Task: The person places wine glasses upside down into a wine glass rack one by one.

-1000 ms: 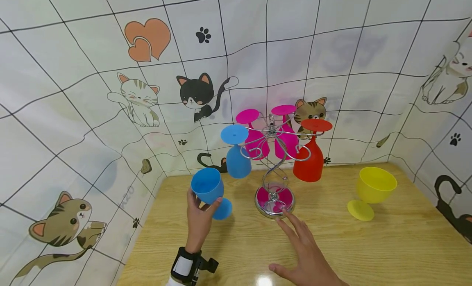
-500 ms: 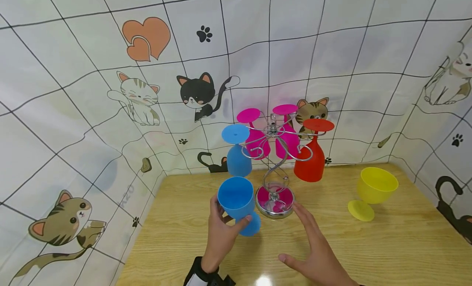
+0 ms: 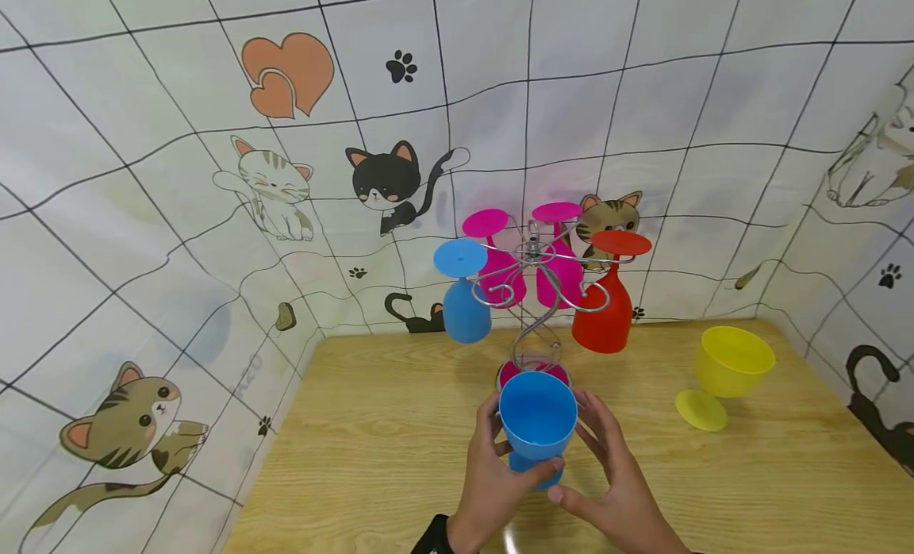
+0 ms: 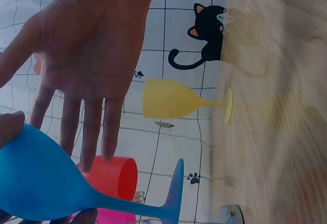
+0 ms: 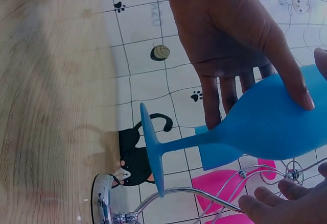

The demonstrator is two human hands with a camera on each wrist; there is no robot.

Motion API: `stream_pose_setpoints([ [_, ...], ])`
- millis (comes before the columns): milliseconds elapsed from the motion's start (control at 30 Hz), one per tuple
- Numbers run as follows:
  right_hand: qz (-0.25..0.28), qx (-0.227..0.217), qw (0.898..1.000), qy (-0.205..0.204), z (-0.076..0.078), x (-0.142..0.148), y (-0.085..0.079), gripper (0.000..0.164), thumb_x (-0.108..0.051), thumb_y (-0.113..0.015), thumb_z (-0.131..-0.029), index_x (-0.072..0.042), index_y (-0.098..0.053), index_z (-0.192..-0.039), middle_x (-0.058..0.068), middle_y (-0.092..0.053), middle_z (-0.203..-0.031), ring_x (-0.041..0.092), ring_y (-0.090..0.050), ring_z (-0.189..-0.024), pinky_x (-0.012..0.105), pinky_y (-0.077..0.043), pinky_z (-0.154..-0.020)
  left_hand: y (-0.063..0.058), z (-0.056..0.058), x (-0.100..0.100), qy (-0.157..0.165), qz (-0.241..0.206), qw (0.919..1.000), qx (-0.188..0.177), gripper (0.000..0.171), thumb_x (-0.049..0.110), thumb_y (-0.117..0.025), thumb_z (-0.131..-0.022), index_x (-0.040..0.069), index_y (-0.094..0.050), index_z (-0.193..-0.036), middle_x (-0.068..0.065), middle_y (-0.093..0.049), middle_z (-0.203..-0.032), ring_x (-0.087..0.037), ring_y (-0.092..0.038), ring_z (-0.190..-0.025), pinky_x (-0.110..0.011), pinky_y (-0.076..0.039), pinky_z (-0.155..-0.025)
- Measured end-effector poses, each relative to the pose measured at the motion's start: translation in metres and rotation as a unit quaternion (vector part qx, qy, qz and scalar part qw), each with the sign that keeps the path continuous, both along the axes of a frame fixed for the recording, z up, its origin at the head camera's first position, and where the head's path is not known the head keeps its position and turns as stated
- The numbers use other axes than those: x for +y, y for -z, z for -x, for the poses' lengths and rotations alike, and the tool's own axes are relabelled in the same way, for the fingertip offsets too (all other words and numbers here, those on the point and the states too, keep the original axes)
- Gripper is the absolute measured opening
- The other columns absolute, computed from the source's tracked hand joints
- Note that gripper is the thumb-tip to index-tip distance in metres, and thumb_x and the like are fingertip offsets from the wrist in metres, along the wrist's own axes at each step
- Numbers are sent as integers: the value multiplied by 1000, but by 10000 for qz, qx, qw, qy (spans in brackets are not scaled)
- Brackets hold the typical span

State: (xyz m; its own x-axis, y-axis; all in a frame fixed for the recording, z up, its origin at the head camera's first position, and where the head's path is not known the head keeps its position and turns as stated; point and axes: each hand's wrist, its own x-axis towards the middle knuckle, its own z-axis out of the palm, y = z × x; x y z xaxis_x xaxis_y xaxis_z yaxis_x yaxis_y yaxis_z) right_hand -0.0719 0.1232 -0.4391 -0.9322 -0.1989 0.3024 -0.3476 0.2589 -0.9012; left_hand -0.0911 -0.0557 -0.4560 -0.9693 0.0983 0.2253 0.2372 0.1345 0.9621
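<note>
In the head view a blue plastic goblet (image 3: 537,417) stands upright in my left hand (image 3: 493,478), whose thumb and fingers hold its bowl. Its foot (image 5: 152,150) hangs above the table in the right wrist view. My right hand (image 3: 614,490) is beside the bowl on the right, and the left wrist view shows its fingers (image 4: 92,127) extended, apart from the goblet. Just behind is a chrome stemware rack (image 3: 531,256) with a magenta base. From it hang upside down another blue goblet (image 3: 466,310), two pink goblets (image 3: 502,278) and a red goblet (image 3: 603,316).
A yellow goblet (image 3: 731,363) stands upright at the table's right. The wooden table (image 3: 357,435) ends at a white cloth backdrop (image 3: 571,101) printed with cats and grid lines, which also encloses the left and right sides.
My left hand has carried the blue goblet rightward and nearer, from left of the rack to in front of its base. My right hand has moved slightly right, and the goblet is now between both hands.
</note>
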Motion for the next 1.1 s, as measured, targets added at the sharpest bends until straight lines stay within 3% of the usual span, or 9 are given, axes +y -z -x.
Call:
stream_pose_setpoints([
  [67, -42, -251, 9996, 85, 0, 0, -2, 105, -13, -78, -82, -35, -8, -157, 5, -24, -162, 6, -32, -145, 13, -38, -105, 1, -2, 4, 59, -27, 10000, -37, 84, 36, -81, -80, 32, -28, -146, 4, -49, -142, -24, -53, -129, -36, -54, -93],
  [200, -75, -725, 9971, 235, 0, -2, -4, 99, -21, -77, -84, -33, -10, -156, 7, -26, -161, 43, -32, -143, 49, -43, -109, 2, -5, 11, 134, -115, 9997, -153, 83, 37, -81, -80, 34, -29, -145, 6, -48, -142, -21, -52, -129, -31, -53, -94],
  [267, -21, -891, 9956, 278, 1, -4, -4, 97, -22, -77, -84, -28, -12, -157, 11, -29, -159, 46, -34, -142, 65, -38, -105, 3, -7, 14, 117, -95, 9996, -222, 83, 38, -81, -79, 34, -29, -144, 6, -48, -142, -20, -52, -129, -28, -53, -94],
  [400, 29, -1222, 9915, 451, 1, -6, -3, 95, -27, -78, -84, -21, -17, -156, 12, -38, -153, 45, -41, -137, 63, -43, -103, 6, -11, 19, 24, 45, 9990, -454, 84, 42, -81, -78, 36, -29, -144, 7, -46, -143, -22, -51, -131, -31, -54, -96],
  [500, 9, -1360, 9887, 623, 2, -8, -2, 93, -30, -80, -82, -20, -21, -154, 11, -42, -150, 43, -45, -134, 60, -46, -102, 8, -12, 21, 2, 138, 9991, -394, 85, 41, -81, -78, 35, -28, -144, 6, -45, -144, -25, -51, -132, -31, -54, -96],
  [667, -1, -1334, 9879, 788, 2, -9, 0, 91, -30, -82, -79, -16, -28, -150, 12, -46, -147, 43, -48, -131, 60, -45, -102, 13, -14, 21, 6, 229, 9997, 17, 86, 34, -82, -79, 29, -28, -146, -1, -46, -144, -29, -53, -130, -29, -55, -93],
  [1100, 155, -1325, 9887, 677, 1, -14, 3, 84, -24, -81, -81, -14, -32, -148, 13, -49, -144, 41, -51, -129, 58, -49, -100, 15, -15, 18, 63, 167, 9998, -93, 88, 36, -80, -80, 32, -24, -148, 1, -43, -147, -30, -50, -132, -46, -54, -97],
])
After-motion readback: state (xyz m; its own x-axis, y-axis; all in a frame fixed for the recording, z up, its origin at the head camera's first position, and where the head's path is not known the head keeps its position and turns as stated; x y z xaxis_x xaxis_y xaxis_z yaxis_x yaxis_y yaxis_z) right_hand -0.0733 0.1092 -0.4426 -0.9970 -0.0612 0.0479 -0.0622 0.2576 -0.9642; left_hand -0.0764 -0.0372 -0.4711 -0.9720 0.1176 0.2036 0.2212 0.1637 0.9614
